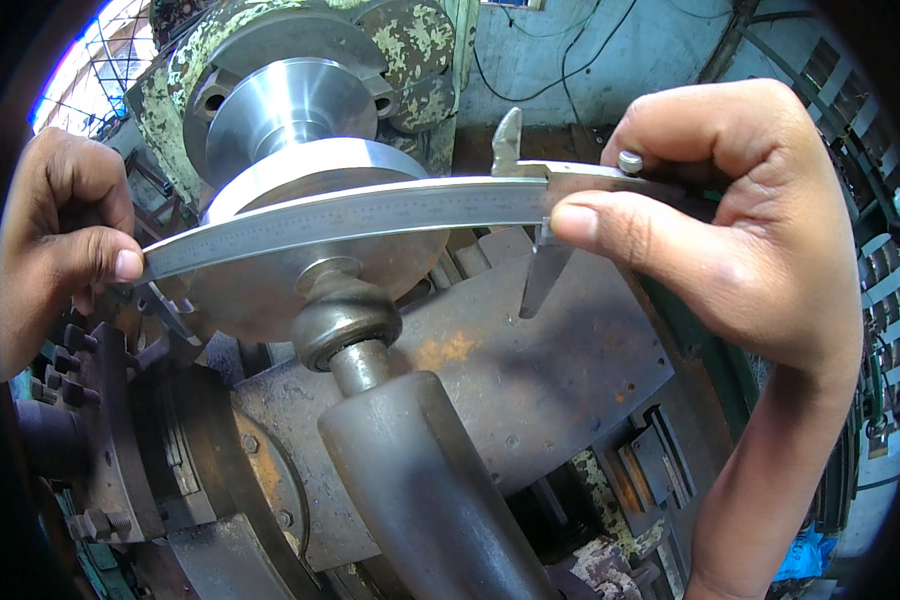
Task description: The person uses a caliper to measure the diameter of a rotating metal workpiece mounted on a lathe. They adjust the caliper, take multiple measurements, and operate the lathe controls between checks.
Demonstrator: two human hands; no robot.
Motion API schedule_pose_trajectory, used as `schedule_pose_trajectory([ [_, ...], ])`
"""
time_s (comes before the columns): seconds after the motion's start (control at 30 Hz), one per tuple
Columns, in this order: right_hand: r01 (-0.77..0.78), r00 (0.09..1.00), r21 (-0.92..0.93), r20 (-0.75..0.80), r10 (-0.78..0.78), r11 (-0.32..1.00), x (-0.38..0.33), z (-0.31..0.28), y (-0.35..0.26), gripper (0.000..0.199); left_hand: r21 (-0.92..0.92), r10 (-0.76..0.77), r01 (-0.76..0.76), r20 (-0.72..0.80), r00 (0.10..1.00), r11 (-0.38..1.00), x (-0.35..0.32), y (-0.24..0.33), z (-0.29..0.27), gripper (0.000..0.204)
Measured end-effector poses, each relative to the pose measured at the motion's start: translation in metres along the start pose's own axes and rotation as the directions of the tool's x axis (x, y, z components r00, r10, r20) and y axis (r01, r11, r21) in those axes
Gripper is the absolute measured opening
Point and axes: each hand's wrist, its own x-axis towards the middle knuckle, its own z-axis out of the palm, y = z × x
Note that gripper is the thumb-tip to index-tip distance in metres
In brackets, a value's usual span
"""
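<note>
A long steel vernier caliper (370, 212) spans the front of a shiny turned metal disc (310, 165) with a hub behind it. My left hand (65, 235) pinches the caliper's left end between thumb and bent fingers; a jaw hangs below it. On the right, my right hand (735, 215) grips the sliding head, thumb on its front face, fingers curled behind near a small locking screw. The slider's long lower jaw points down, apart from the disc's right edge. Whether the left jaw touches the disc cannot be made out.
A lathe tailstock centre (345, 318) presses at the disc's middle, its thick quill (410, 470) running toward me. The chuck (260, 60) stands behind the disc. At left is a tool post with several bolts (80, 365). A flat metal plate (570, 370) lies beneath.
</note>
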Motion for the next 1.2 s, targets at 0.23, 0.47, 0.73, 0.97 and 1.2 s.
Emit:
schedule_pose_trajectory([
  [0.23,0.161,0.964,0.02,-0.217,-0.153,0.987,-0.011,0.004,0.008,0.025,-0.067,0.092,-0.094,-0.041,0.995,0.993,0.003,-0.005,-0.002,0.01],
  [0.47,0.249,0.946,-0.171,-0.167,-0.277,0.953,-0.017,-0.015,0.013,0.04,-0.014,-0.047,0.045,-0.195,0.98,0.999,-0.001,0.005,-0.001,0.009],
  [0.73,0.285,0.939,-0.237,-0.124,-0.32,0.929,-0.015,-0.02,0.012,0.04,-0.054,0.026,-0.038,-0.204,0.979,0.998,0.001,-0.004,-0.001,0.01],
  [0.97,0.274,0.952,-0.064,-0.121,-0.28,0.96,-0.012,-0.014,0.017,0.04,-0.049,0.024,-0.035,-0.21,0.977,0.998,0.0,-0.004,0.0,0.011],
  [1.2,0.274,0.956,-0.082,-0.084,-0.281,0.958,-0.01,-0.016,0.017,0.038,-0.012,0.052,-0.056,-0.201,0.978,0.998,0.001,-0.006,-0.001,0.01],
])
